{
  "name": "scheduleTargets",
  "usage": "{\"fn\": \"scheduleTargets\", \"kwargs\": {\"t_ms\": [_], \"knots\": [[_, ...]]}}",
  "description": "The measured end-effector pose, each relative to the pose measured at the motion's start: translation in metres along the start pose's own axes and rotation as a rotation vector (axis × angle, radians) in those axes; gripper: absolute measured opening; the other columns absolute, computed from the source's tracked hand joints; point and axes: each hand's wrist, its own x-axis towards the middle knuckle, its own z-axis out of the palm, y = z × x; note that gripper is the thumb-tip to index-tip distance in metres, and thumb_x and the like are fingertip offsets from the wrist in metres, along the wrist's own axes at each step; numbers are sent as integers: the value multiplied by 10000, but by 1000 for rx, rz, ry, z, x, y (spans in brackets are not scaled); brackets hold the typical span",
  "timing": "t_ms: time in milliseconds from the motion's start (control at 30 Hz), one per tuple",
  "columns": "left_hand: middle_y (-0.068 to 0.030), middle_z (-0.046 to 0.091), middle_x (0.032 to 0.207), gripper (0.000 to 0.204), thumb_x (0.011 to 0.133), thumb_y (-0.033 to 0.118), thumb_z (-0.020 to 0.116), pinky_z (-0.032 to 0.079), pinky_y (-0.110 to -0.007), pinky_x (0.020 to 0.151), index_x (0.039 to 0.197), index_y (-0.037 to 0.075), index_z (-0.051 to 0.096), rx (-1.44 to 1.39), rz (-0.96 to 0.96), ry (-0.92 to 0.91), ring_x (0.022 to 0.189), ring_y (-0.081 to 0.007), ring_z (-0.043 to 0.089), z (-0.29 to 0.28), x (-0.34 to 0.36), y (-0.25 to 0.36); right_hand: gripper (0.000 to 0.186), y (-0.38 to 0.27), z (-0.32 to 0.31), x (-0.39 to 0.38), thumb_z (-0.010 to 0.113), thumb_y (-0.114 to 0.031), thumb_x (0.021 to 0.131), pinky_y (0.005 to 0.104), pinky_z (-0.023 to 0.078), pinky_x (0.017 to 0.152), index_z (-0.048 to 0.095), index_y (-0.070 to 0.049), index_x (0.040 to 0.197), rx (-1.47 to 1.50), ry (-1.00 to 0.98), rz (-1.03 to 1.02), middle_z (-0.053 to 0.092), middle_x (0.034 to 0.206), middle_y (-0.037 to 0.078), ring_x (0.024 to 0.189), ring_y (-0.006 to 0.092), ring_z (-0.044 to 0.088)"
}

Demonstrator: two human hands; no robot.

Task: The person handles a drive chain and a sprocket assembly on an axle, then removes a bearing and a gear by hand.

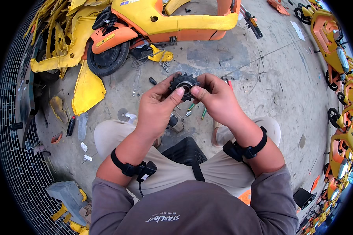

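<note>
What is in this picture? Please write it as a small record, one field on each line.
held thing: dark toothed sprocket with round centre opening
left hand: grips its left side, thumb in front
right hand: grips its right side, thumb in front
ahead: yellow-and-orange scooter with black wheel
ahead-left: loose yellow panel on the floor
far right: row of yellow-and-orange scooters

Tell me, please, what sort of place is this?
Probably a scooter repair or dismantling area: a yellow-and-orange scooter is ahead, loose yellow panels are piled to its left, and a row of similar scooters runs along the right.
</note>
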Motion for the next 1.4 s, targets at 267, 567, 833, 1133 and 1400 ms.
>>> {"fn": "scheduleTargets", "kwargs": {"t_ms": [267,567,833,1133,1400], "knots": [[-84,671,1187,483,971,79,658,514,-263,929,1421,-22,512,64,19,19,1046,-101,622,8,-4,9,246,-8,2,-2,661,-164,975,273,511,680,611,58,1068,15,20,14,658,879,75,744,111,620],[-69,685,1140,407,981,117,655,534,-267,894,1351,-32,577,-23,-51,30,1011,-111,642,-6,4,8,292,-12,-2,0,653,-205,991,285,543,734,643,54,1124,167,-33,51,676,926,69,779,131,644],[-88,686,1140,378,979,116,657,538,-267,898,1306,-62,593,4,-21,53,1006,-121,651,-8,6,7,334,-8,-2,2,624,-244,1009,291,551,748,645,50,1164,269,-47,110,690,965,78,810,141,643],[-101,687,1128,388,979,105,656,535,-260,896,1309,-81,575,57,26,75,1003,-120,649,-6,4,6,308,-16,0,-1,649,-208,992,261,516,748,648,54,1153,269,-52,124,668,950,64,813,119,603],[-131,642,1228,415,1002,97,590,514,-294,954,1378,-69,526,-174,-64,12,1084,-146,624,-10,5,9,328,-16,-1,0,663,-190,979,267,524,761,629,59,1190,278,-36,135,673,1004,84,851,127,617]]}}
